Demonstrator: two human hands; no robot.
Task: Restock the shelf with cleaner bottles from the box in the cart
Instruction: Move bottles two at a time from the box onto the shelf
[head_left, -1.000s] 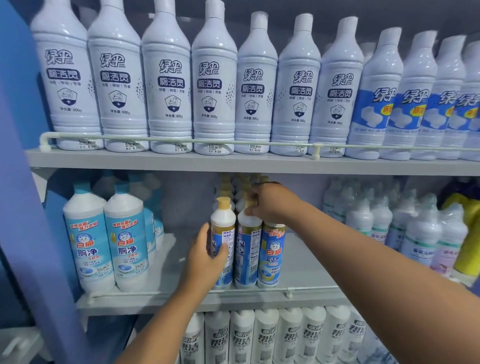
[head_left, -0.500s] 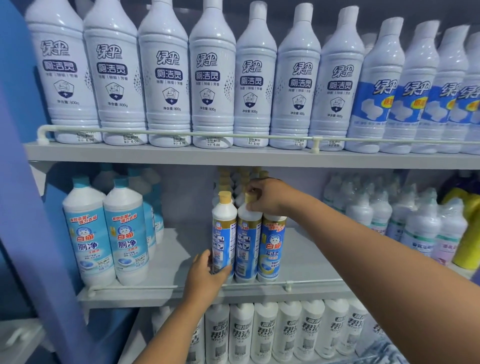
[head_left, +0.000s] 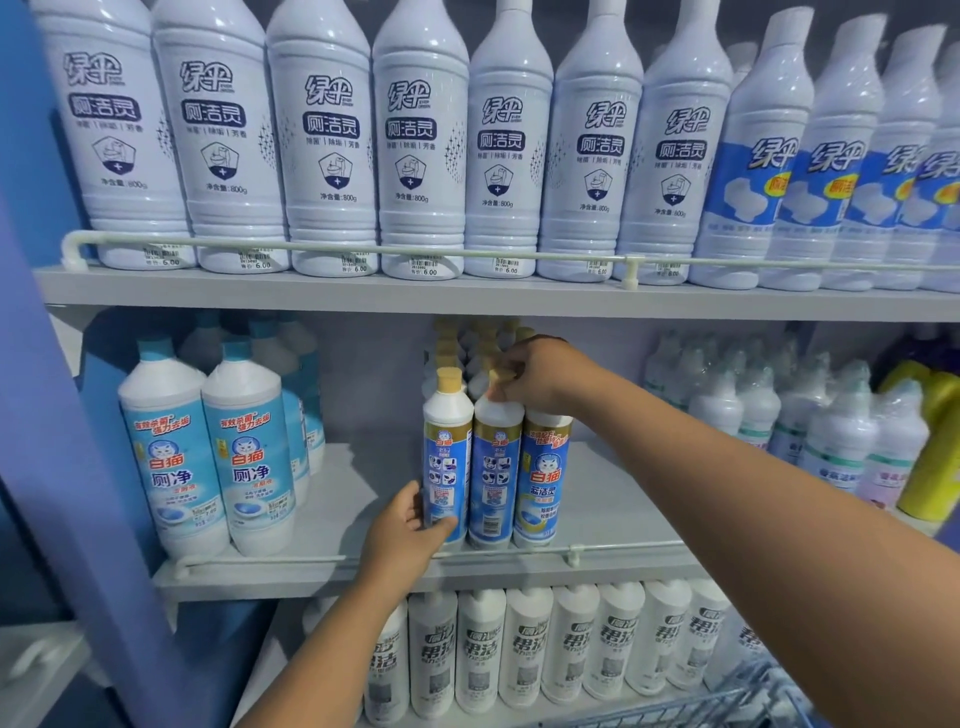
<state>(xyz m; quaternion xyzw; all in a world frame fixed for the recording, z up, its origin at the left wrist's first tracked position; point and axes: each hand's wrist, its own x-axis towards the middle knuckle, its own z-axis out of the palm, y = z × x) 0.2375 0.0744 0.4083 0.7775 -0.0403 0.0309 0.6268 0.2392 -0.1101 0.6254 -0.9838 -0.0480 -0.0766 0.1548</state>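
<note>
1. The left hand (head_left: 402, 530) has slid down to cup the leftmost gold-capped cleaner bottle (head_left: 447, 457) at its base, on the middle shelf (head_left: 332, 577).
2. The right hand (head_left: 540, 371) still pinches the middle bottle's cap (head_left: 500, 375); the front row is being squared up.

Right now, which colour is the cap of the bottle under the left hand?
Tan, a yellowish beige cap, seen in the head view, the only one.

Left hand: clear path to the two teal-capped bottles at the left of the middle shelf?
Probably yes. The left hand rests on the leftmost tan-capped bottle; bare middle shelf separates it from the teal-capped bottles. Only the low front rail crosses.
</note>
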